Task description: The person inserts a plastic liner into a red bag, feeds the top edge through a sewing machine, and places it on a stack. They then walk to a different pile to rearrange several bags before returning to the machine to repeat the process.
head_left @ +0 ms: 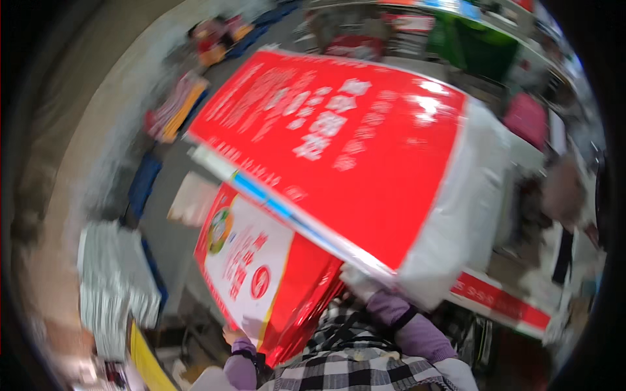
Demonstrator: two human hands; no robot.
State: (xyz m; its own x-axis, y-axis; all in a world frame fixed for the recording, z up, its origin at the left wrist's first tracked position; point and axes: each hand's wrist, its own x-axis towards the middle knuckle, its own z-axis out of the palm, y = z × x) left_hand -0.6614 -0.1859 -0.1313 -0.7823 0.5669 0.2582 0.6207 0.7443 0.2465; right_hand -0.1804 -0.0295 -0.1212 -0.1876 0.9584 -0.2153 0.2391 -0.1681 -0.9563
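Observation:
A thick bundle of red and white printed plastic sacks (251, 260) is held tilted in front of my checked apron. My left hand (231, 334) grips its lower left edge; the sacks hide part of the fingers. At the bundle's right edge, my right hand (360, 285) is closed on the sacks, blurred and partly covered. Just beyond and above that hand lies a large pile of red sheets (404, 176) with white lettering, glossy on top. White plastic (473, 176) shows along the pile's right side, and a blue and white strip (261, 189) runs along its near edge.
Pale folded sheets are stacked (114, 280) at the left, near a yellow panel (145, 358). Colourful bundles (179, 107) lie along the wall. To the right are a worktable with a red-striped edge (499, 300) and a pink object (526, 120). Green cloth (473, 45) hangs at the back.

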